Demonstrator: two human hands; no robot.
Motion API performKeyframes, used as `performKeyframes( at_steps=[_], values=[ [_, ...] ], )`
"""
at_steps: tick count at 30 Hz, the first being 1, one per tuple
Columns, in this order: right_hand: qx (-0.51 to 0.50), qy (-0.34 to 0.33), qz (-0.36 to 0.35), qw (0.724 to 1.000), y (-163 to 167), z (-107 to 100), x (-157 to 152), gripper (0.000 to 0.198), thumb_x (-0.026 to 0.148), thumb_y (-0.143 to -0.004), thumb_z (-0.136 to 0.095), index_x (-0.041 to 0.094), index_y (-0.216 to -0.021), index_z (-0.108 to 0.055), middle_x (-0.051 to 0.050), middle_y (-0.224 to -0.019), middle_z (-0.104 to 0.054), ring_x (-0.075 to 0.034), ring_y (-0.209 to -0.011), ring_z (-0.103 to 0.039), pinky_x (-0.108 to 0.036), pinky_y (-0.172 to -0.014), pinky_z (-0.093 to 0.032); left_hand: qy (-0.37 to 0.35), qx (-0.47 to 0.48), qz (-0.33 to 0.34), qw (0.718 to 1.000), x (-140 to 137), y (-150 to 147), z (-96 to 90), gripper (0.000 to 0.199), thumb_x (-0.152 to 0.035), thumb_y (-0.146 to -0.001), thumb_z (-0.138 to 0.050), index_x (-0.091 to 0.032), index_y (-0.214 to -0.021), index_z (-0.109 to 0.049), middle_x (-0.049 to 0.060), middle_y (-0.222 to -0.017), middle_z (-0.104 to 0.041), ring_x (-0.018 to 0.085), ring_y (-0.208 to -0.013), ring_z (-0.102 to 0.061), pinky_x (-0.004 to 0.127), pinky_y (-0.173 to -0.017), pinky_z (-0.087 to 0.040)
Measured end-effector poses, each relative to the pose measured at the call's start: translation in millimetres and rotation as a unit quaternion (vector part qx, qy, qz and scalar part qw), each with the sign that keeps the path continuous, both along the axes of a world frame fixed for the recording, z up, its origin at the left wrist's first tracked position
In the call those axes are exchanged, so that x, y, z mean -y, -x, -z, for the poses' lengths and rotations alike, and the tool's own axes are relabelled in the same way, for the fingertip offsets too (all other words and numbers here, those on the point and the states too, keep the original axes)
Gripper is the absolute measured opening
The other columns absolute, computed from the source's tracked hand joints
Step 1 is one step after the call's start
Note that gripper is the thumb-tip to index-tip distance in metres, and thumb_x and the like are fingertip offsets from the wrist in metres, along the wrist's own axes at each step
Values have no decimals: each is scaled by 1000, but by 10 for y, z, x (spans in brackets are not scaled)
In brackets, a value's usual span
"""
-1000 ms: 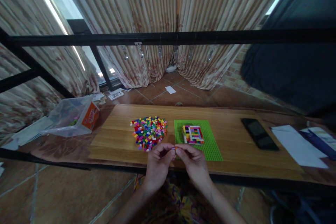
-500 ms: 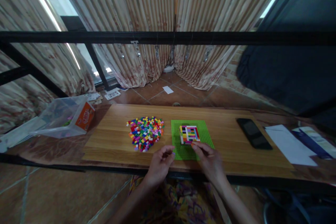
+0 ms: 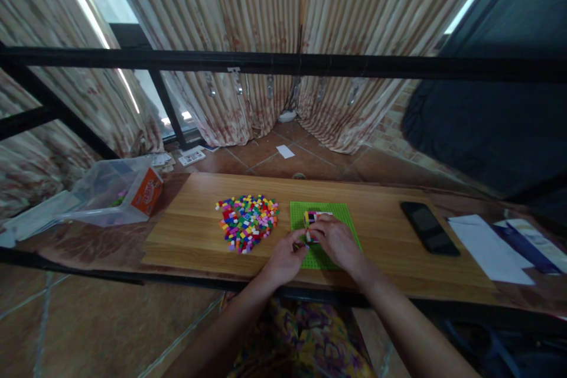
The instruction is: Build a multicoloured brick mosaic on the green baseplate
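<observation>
On the green baseplate (image 3: 346,221) stands a low, square structure of multicoloured building bricks (image 3: 311,215), mostly covered by my right hand. My right hand (image 3: 335,242) reaches over it from the right; its fingers are pinched at the structure's near left corner, on a small brick that is mostly hidden. Close beside, my left hand (image 3: 286,258) is closed at the plate's left edge, with a tiny pale brick showing at its fingertips. The fingertips of both hands almost meet. Left of the plate lies a loose pile of small coloured bricks (image 3: 250,221).
The wooden board (image 3: 186,230) carries the pile, plate and a black phone (image 3: 429,228). Papers (image 3: 489,248) lie to its right. At the left stands a clear plastic box (image 3: 106,189) with an orange label. A black bar (image 3: 266,63) crosses behind, before striped curtains.
My right hand has moved left and forward over the brick structure, covering most of it. My left hand has shifted right, up to the right fingertips. The view has moved slightly.
</observation>
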State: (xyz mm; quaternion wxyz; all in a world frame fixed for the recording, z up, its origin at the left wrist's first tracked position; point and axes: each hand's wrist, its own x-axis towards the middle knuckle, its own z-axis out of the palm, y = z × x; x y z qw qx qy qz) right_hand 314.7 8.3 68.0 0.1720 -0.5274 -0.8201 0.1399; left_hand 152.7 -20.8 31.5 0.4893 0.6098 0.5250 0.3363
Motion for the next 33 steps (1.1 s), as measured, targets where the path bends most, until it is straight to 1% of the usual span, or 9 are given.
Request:
performKeyframes(
  at_steps=[5, 8, 12, 16, 18, 22, 25, 28, 33],
  values=[
    [-6, 1, 28, 1000, 38, 37, -23, 22, 13, -86, -50, 19, -79, -70, -6, -88, -66, -17, -88, -60, -27, -79, -42, -12, -18, 28, 999, -39, -57, -4, 43, -15, -79, -53, -17, -121, -61, 2, -81, -66, 14, -69, -58, 27, -69, -45],
    [-22, -6, 47, 999, 43, 77, -32, 20, 11, -83, -51, 19, -79, -69, -6, -87, -65, -17, -85, -60, -27, -77, -42, -19, -29, 33, 999, -52, -76, -15, 43, -16, -80, -52, -17, -122, -61, 3, -82, -67, 16, -72, -59, 27, -71, -46],
    [-104, -3, 83, 991, -4, 148, -20, 16, 14, -80, -55, 19, -85, -69, -6, -91, -67, -17, -82, -61, -27, -75, -44, -14, -41, 28, 999, -40, -89, -15, 45, -18, -81, -53, -17, -125, -58, 3, -83, -68, 16, -72, -60, 28, -73, -47],
    [-201, 6, 139, 970, -63, 215, -7, 15, 23, -81, -55, 19, -83, -69, -5, -92, -67, -16, -76, -62, -28, -73, -47, -15, -47, 22, 999, -27, -100, 4, 46, -18, -81, -53, -19, -127, -58, 3, -84, -69, 16, -70, -59, 28, -71, -47],
    [-227, 15, 154, 961, -74, 230, -14, 16, 26, -81, -55, 19, -82, -69, -5, -92, -67, -15, -74, -62, -28, -71, -48, -19, -44, 17, 999, -23, -108, 20, 47, -18, -80, -53, -19, -127, -57, 3, -84, -69, 16, -70, -59, 29, -71, -47],
    [-192, 21, 158, 969, -60, 212, -49, 15, 23, -78, -54, 19, -74, -68, -4, -83, -67, -15, -71, -61, -28, -70, -46, -27, -41, 7, 999, -13, -123, 51, 48, -20, -81, -53, -16, -129, -55, 4, -85, -69, 17, -74, -60, 30, -72, -47],
    [-164, 29, 162, 973, -41, 180, -73, 14, 19, -76, -55, 19, -71, -68, -3, -79, -67, -15, -70, -60, -27, -69, -44, -31, -42, 13, 999, -2, -129, 57, 46, -20, -81, -53, -17, -127, -56, 4, -85, -68, 17, -75, -60, 30, -72, -47],
    [-160, 35, 172, 971, -26, 163, -87, 14, 19, -75, -55, 18, -70, -68, -4, -79, -67, -15, -69, -59, -27, -68, -44, -39, -47, 14, 998, 8, -129, 50, 42, -19, -81, -52, -19, -123, -58, 4, -86, -68, 17, -75, -60, 29, -73, -47],
    [-154, 33, 171, 973, -7, 160, -90, 15, 17, -75, -55, 18, -68, -67, -4, -75, -66, -16, -70, -59, -27, -68, -42, -47, -60, 14, 997, 18, -122, 18, 42, -20, -83, -52, -18, -125, -56, 5, -88, -68, 17, -75, -60, 30, -73, -47]
  ],
)
